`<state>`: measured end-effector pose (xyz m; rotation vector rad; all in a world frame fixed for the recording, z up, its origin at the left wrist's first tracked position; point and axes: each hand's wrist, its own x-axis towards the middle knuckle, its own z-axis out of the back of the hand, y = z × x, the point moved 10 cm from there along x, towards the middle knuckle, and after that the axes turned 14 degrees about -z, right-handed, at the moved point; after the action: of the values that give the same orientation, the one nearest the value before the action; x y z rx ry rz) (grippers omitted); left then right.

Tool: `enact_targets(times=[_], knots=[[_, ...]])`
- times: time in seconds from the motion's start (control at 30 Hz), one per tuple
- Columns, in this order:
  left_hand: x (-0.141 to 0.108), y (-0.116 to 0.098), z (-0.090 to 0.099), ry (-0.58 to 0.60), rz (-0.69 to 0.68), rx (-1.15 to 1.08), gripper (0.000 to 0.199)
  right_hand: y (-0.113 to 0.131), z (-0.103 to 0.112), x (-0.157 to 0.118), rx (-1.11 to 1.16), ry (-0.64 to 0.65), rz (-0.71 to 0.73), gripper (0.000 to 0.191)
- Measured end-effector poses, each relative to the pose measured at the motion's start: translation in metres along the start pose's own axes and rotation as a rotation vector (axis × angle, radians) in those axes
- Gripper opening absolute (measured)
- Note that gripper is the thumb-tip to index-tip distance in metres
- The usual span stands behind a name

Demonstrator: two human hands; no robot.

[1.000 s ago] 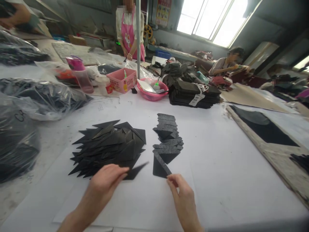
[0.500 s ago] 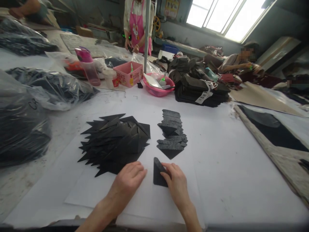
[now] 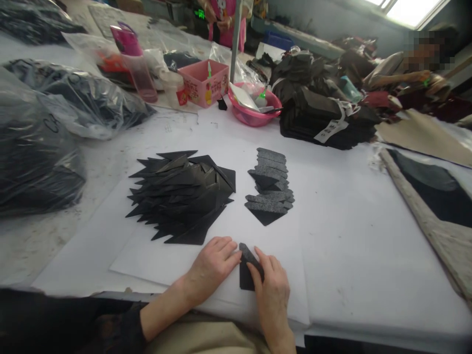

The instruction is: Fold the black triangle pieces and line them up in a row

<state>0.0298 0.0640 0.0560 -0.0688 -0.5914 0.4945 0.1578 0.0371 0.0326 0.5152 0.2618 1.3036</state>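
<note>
A small black sheet piece with a grey speckled strip along its slanted edge lies on white paper before me. My right hand pinches this piece at its right side, thumb on the near face and fingers behind the slanted edge. My left hand rests on the paper with its fingers stretched out, the fingertips at the piece's upper left corner. Beyond my left hand lies a heap of pointed black pieces. Farther off, past my right hand, a row of overlapping pieces shows grey speckled strips.
A pink basin, a pink box and a pink-lidded bottle stand at the back. Stacked black goods lie back right, bagged goods at left. A board lies at right. Two people work beyond the table.
My left hand has moved right, up to the black piece's edge. My right hand still holds the piece. The view has tipped downward, showing more of the near table edge.
</note>
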Motion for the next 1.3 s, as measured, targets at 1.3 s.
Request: enact_targets(times=[1.3], knots=[[0.0, -0.001, 0.001, -0.003, 0.005, 0.045, 0.013, 0.021, 0.003, -0.014, -0.066, -0.09, 0.176, 0.029]])
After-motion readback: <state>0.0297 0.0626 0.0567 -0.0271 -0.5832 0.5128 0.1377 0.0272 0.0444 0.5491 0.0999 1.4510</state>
